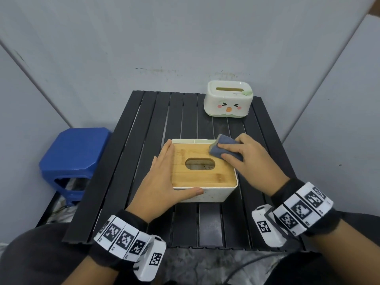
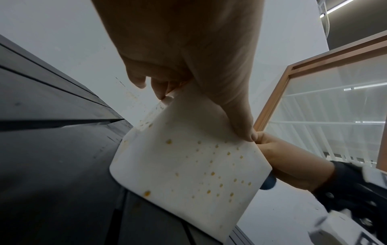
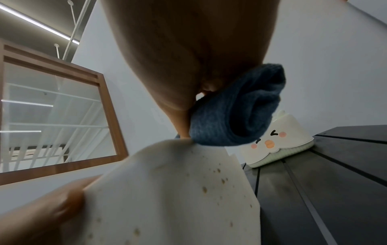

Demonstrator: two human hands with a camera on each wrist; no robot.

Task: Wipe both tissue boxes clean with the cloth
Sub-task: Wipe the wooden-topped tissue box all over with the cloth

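Observation:
A white tissue box with a bamboo lid [image 1: 205, 177] stands mid-table; its walls [image 2: 188, 165] carry orange-brown specks, also seen in the right wrist view [image 3: 178, 190]. My left hand [image 1: 164, 173] lies flat along the lid's left edge, thumb [image 2: 240, 124] pressed against the front wall. My right hand [image 1: 248, 159] grips a folded blue-grey cloth [image 1: 225, 139] on the lid's far right corner; the cloth [image 3: 230, 116] bunches under the palm. A second, white tissue box with a duck face [image 1: 228, 99] sits untouched at the table's far right corner, visible too from the right wrist [image 3: 278, 142].
Both boxes stand on a small black slatted table [image 1: 144, 130] set against grey walls. A blue plastic stool [image 1: 76, 155] stands left of the table. My knees sit close to the near edge.

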